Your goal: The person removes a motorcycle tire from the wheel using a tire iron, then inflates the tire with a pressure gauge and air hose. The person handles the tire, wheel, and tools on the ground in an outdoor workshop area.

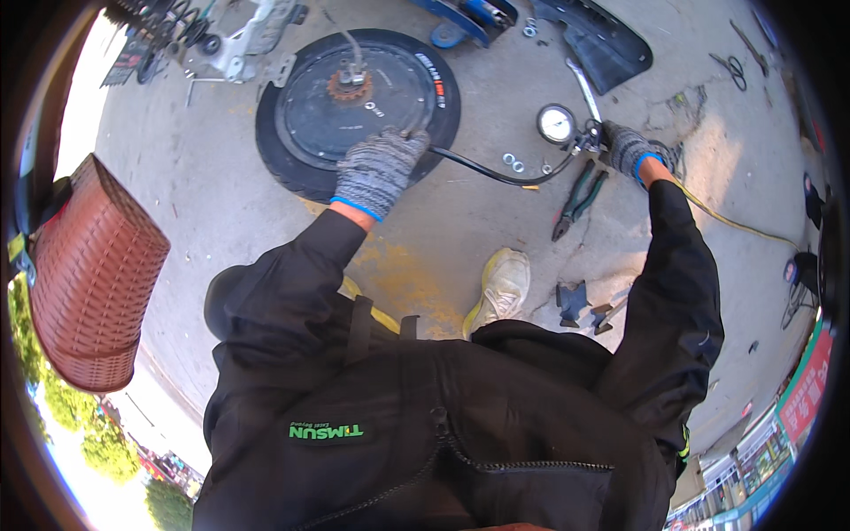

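Observation:
A wheel with a black tyre [273, 146] and a dark hub disc lies flat on the ground ahead of me, a rusty sprocket [349, 86] at its centre. My left hand [381, 170], in a grey knitted glove with a blue cuff, is closed around the end of a black air hose [482, 173] over the tyre's near edge. This hose curves right to a tyre inflator with a round white gauge [556, 124] and a silver lever [583, 90]. My right hand [630, 150], gloved alike, grips the inflator's body. Its fingertips are partly hidden.
Green-handled pliers [580, 202] and loose nuts [513, 164] lie near the inflator. A yellow hose [726, 218] trails right. Beyond are a blue metal tool [478, 18], a black plastic panel [602, 44] and scissors [733, 71]. A brown woven basket [102, 274] stands left; metal parts [257, 40] lie far left.

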`<action>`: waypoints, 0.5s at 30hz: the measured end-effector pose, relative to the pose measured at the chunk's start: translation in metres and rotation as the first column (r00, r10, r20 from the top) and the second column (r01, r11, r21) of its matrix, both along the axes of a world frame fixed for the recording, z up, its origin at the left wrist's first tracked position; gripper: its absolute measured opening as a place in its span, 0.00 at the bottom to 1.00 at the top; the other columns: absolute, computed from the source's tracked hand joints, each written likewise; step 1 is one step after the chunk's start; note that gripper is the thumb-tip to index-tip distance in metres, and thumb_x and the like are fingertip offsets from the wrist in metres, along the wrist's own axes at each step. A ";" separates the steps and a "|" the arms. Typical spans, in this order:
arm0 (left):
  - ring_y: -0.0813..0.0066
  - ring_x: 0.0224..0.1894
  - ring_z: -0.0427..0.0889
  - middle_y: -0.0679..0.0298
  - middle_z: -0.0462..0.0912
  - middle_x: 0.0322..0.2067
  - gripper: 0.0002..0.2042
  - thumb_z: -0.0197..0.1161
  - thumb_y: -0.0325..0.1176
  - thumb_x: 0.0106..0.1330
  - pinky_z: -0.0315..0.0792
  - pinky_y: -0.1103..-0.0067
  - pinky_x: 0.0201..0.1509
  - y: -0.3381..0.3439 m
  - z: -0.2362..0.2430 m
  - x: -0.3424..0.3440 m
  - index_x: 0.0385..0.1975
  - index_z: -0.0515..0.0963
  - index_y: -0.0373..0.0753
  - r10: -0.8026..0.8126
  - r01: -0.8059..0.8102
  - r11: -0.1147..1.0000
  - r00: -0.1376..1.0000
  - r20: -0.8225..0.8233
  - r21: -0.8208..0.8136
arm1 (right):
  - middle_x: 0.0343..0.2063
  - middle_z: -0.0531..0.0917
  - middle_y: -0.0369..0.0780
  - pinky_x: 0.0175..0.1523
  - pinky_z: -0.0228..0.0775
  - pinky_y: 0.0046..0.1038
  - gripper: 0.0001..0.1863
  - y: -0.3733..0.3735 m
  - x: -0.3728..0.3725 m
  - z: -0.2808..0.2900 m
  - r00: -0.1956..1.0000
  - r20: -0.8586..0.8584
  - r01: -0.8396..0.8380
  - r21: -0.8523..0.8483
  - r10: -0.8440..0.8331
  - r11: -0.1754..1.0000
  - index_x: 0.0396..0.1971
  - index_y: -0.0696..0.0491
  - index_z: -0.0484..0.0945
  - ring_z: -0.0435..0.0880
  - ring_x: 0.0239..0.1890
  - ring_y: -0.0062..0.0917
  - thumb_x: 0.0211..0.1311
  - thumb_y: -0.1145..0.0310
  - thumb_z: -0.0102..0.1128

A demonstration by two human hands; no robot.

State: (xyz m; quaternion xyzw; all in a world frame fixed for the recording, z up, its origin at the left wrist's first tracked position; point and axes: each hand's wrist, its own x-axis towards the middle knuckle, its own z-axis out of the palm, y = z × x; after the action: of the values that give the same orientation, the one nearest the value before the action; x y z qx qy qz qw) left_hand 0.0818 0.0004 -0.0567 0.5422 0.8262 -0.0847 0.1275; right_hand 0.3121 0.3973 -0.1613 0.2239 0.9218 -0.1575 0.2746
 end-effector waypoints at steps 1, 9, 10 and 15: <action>0.55 0.41 0.85 0.53 0.80 0.43 0.18 0.50 0.30 0.67 0.80 0.63 0.40 0.000 -0.004 0.000 0.57 0.73 0.51 -0.009 0.009 1.000 1.000 -0.008 0.016 | 0.43 0.85 0.51 0.52 0.76 0.41 0.31 0.007 0.006 -0.007 0.999 -0.033 -0.039 0.013 0.039 0.999 0.52 0.55 0.76 0.84 0.48 0.47 0.45 0.64 0.74; 0.56 0.43 0.86 0.54 0.82 0.45 0.16 0.51 0.31 0.68 0.80 0.64 0.43 0.003 -0.003 0.002 0.55 0.74 0.49 0.003 -0.003 1.000 1.000 -0.019 0.005 | 0.40 0.85 0.51 0.51 0.76 0.41 0.28 0.003 0.008 0.006 0.999 -0.021 -0.040 0.011 0.040 0.999 0.50 0.56 0.77 0.84 0.46 0.46 0.47 0.64 0.73; 0.56 0.43 0.85 0.54 0.81 0.46 0.17 0.51 0.31 0.68 0.80 0.64 0.44 0.005 -0.002 0.003 0.55 0.74 0.49 0.006 -0.007 1.000 1.000 -0.015 -0.020 | 0.40 0.85 0.51 0.51 0.76 0.41 0.27 0.004 0.010 0.005 0.999 -0.026 -0.038 0.009 0.038 0.999 0.50 0.55 0.77 0.84 0.46 0.46 0.47 0.66 0.72; 0.57 0.45 0.85 0.55 0.81 0.47 0.19 0.51 0.31 0.67 0.80 0.64 0.45 -0.001 -0.005 0.003 0.58 0.74 0.51 -0.007 0.005 1.000 0.997 -0.076 -0.024 | 0.39 0.85 0.50 0.49 0.77 0.41 0.26 0.000 0.004 0.005 0.999 -0.013 -0.044 0.023 0.044 0.999 0.51 0.54 0.77 0.85 0.44 0.46 0.48 0.68 0.69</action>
State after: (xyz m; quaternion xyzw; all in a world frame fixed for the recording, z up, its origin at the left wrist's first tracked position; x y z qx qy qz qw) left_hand 0.0849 -0.0009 -0.0613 0.5394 0.8278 -0.1156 0.1024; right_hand 0.3163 0.3969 -0.1560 0.2056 0.9301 -0.1425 0.2690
